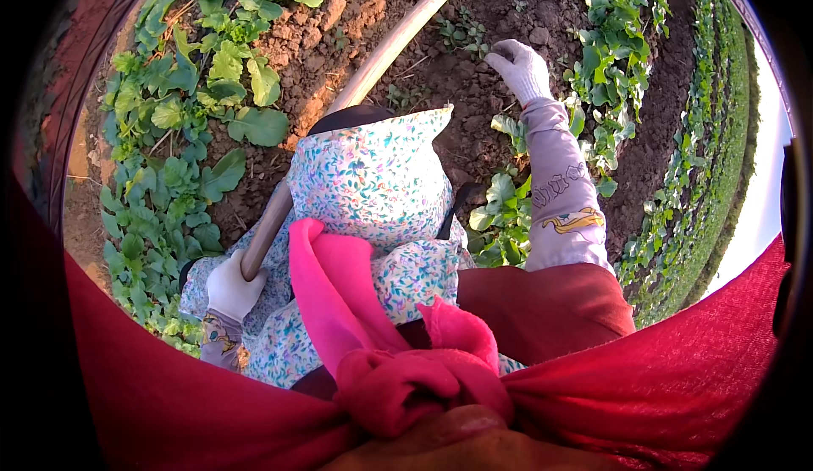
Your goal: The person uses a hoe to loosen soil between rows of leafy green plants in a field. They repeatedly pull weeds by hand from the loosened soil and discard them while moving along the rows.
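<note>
My left hand [234,287], in a white knit glove, is closed around the lower end of a long wooden handle [394,36]. The handle passes behind a floral-print cloth [375,179] over my lap and runs up to the top edge, where its far end is out of view. My right hand [519,68], gloved too, reaches out over the soil with fingers curled and a gap between thumb and fingers; nothing shows in it. Small weeds [467,34] grow from the soil just left of its fingertips. The right arm wears a grey printed sleeve [562,179].
Leafy green crop plants [165,204] stand in a row on the left. Another leafy row [610,58] runs right of my right hand, with further rows beyond. Cloddy brown soil [305,46] lies between them. A knotted red and pink scarf [413,376] hangs below my chin.
</note>
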Demonstrator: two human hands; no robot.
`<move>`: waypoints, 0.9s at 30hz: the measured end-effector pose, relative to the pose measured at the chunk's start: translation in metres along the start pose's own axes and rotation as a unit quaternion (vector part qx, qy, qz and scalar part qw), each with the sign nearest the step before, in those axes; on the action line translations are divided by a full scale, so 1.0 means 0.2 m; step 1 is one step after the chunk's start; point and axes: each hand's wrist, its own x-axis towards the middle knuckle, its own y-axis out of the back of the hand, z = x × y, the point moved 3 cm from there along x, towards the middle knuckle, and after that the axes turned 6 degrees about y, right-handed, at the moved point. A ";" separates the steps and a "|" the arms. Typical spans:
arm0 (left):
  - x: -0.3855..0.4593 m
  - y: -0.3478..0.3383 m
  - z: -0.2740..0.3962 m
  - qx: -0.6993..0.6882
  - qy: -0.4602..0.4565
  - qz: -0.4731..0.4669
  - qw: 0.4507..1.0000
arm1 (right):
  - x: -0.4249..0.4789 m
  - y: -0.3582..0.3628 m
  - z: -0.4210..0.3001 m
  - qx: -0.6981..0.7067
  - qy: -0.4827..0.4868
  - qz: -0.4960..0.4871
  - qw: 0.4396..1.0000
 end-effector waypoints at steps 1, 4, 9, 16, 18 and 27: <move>0.02 0.00 0.02 0.004 -0.002 -0.001 1.000 | 0.03 -0.01 -0.02 -0.046 0.008 0.007 0.999; 0.07 0.01 0.09 0.009 -0.004 -0.010 1.000 | 0.12 -0.11 -0.04 -0.214 -0.047 -0.036 0.975; 0.12 0.03 0.17 0.017 0.024 -0.047 0.998 | 0.26 -0.24 -0.03 -0.237 -0.007 -0.106 0.966; 0.16 0.01 0.17 0.009 0.013 -0.046 0.999 | 0.22 -0.28 -0.07 -0.226 0.076 -0.068 0.969; 0.17 0.03 0.20 0.000 0.016 -0.055 0.998 | 0.13 -0.29 -0.17 -0.141 0.135 -0.102 0.975; 0.22 0.03 0.23 -0.013 -0.011 -0.049 0.999 | 0.35 -0.22 -0.04 -0.135 -0.028 0.010 0.990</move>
